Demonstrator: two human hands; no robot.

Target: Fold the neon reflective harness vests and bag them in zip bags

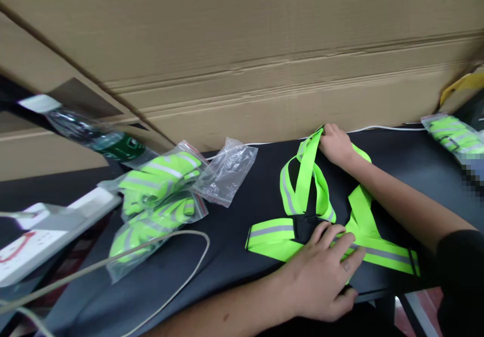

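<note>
Nearest, the left hand [325, 271] lies flat on the vest [321, 216], fingers spread and pressing the lower band where it meets the black middle patch; it pins rather than grips. The vest, a harness of neon-green straps with grey reflective stripes, is laid out on the black table [242, 256], right of centre; its far loop reaches towards the cardboard [242, 50]. There the right hand [336, 143] has its fingers closed around the top of the loop, pinching the strap; the fingertips are tucked under, so I cannot tell how tight the hold is.

The vest looks light, limp and thin; it would likely sag and twist when lifted, so the strap ends or the stitched black patch seem the surest places to take hold; the stripes may be a little slick.

To the left lie bagged vests [159, 201], an empty bag [229, 171], a cord [151, 256] and a white power strip [45, 231]; behind them a blurred bottle [102, 138]. At the far right another bagged vest [454, 133] is cut off by the edge; below it a patch is pixelated; the vest's right end is hidden under the right forearm.
</note>
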